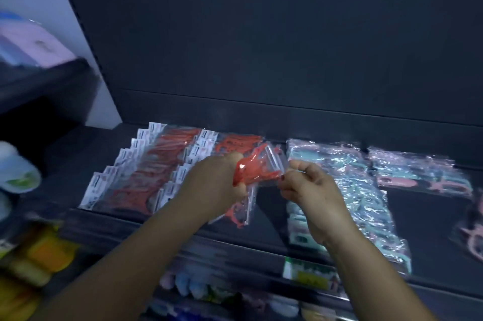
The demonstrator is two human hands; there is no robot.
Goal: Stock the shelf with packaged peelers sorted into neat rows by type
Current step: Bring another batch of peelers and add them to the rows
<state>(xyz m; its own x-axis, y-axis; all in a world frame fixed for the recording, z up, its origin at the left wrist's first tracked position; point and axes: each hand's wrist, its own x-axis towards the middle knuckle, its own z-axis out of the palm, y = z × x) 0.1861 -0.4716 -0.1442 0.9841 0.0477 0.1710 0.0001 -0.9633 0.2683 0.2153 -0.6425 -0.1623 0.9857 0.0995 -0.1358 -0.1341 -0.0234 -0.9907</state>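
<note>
Red plastic peeler [247, 174] in clear glossy crinkly bag betw. the fingers [300, 166]; same shiny film on packs [347, 185] beyond them. Shelf [423, 218] matt dark, smooth.

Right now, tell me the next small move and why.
Probably lay the red peeler in its clear plastic packet, held by the left hand and right hand, onto the second row of red packets; it hangs above that row, matching its colour.
</note>
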